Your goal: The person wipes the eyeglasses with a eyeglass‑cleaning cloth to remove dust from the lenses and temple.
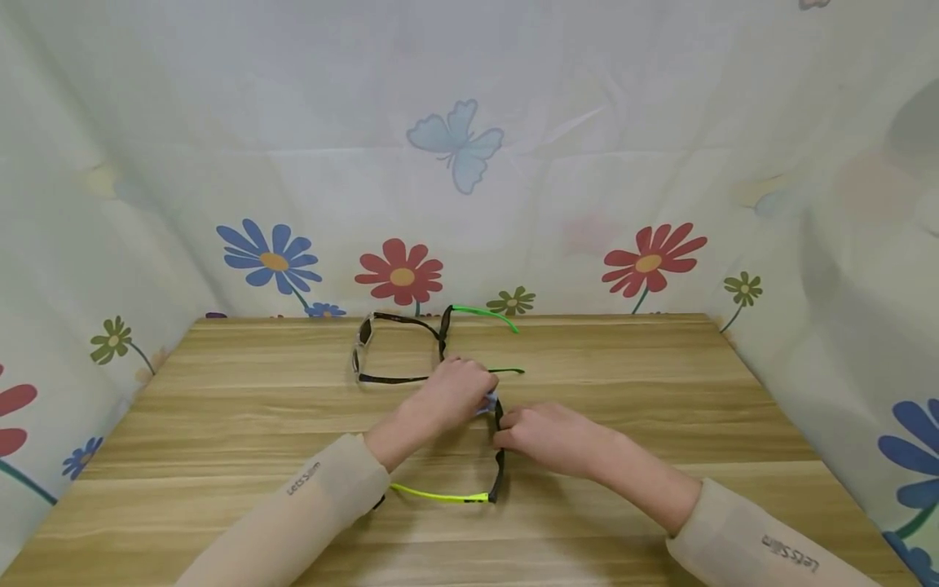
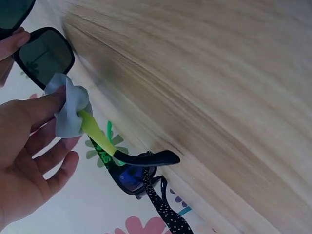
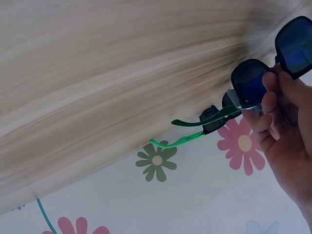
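Yellow-armed, black-framed sunglasses (image 1: 501, 470) sit over the wood-grain desk (image 1: 623, 359), front running near to far. The right grip (image 1: 552, 437) pinches their middle; the left grip (image 1: 458, 388) pinches pale-blue cloth (image 2: 73, 108) at their far end.

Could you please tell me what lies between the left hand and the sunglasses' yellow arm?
A cloth, held in the left hand, shows there in the left wrist view.

on the wood-grain table (image 1: 623, 367) — near its back edge — lie black-armed glasses (image 1: 365, 330) and green-armed glasses (image 1: 445, 324).
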`<state>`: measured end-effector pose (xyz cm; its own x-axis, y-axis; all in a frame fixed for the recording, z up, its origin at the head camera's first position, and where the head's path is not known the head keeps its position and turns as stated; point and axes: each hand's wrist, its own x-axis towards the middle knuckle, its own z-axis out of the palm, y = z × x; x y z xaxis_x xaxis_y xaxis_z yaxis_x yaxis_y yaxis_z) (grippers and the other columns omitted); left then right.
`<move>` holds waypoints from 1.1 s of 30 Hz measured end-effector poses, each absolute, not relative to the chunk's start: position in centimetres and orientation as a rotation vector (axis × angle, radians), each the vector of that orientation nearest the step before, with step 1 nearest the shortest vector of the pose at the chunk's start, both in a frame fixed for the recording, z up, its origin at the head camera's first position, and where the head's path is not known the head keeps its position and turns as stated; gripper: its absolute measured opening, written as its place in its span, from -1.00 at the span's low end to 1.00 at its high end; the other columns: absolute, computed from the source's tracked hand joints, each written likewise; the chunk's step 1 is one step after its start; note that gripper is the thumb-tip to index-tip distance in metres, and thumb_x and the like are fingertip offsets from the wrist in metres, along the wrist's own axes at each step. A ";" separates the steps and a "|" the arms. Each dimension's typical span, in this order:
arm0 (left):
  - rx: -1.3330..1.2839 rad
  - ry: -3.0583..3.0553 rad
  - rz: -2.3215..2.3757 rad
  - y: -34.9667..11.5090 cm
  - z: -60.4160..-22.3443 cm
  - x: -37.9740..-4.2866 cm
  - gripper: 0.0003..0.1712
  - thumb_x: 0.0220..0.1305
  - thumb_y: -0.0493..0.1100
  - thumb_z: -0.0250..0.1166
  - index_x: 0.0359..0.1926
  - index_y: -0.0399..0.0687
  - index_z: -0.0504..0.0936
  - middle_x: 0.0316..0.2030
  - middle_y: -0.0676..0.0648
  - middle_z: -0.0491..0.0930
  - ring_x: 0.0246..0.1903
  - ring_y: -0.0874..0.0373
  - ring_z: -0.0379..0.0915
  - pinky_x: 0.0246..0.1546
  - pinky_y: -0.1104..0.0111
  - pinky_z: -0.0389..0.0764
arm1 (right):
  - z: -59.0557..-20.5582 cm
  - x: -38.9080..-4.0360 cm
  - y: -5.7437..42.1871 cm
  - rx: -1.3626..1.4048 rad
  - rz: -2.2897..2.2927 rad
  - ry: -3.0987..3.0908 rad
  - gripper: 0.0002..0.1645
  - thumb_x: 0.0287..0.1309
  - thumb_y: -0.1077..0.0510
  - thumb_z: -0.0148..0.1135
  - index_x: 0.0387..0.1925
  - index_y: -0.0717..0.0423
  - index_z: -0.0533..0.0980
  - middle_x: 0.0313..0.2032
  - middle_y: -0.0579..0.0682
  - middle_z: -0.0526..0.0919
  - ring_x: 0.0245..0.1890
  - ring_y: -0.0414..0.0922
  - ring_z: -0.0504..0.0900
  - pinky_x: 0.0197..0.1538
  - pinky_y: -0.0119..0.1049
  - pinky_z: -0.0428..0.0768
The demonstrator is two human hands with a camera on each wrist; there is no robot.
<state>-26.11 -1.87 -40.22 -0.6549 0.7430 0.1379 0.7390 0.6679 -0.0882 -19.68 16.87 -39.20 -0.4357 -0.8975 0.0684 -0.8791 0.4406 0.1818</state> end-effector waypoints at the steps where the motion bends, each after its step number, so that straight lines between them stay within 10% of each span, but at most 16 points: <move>1: -1.219 -2.725 0.037 -1.8 -40.2 -26.1 -0.78 0.36 -0.17 0.40 -0.45 0.06 0.62 -0.45 0.09 0.60 -0.38 0.13 0.55 -0.21 0.17 0.51 | -39.2 -19.7 16.9 1.573 -0.180 -2.523 -0.82 0.29 0.32 0.33 -0.35 -0.04 0.64 -0.52 -0.21 0.47 -0.43 -0.24 0.48 -0.41 -0.40 0.47; 33: -1.248 -2.753 -0.062 -2.4 -40.1 -26.7 -0.88 0.33 -0.08 0.45 -0.36 0.08 0.75 -0.39 0.12 0.69 -0.33 0.14 0.62 -0.11 0.18 0.58 | -39.0 -19.2 17.0 1.561 -0.484 -2.536 -0.82 0.27 0.27 0.33 -0.21 -0.09 0.70 -0.33 -0.16 0.63 -0.29 -0.21 0.52 -0.36 -0.30 0.45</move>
<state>-26.72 -2.37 -40.12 -0.6533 0.7469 0.1241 0.7517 0.6594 -0.0114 -19.16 16.96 -38.98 -0.4586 -0.8865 -0.0609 -0.8466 0.4151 0.3332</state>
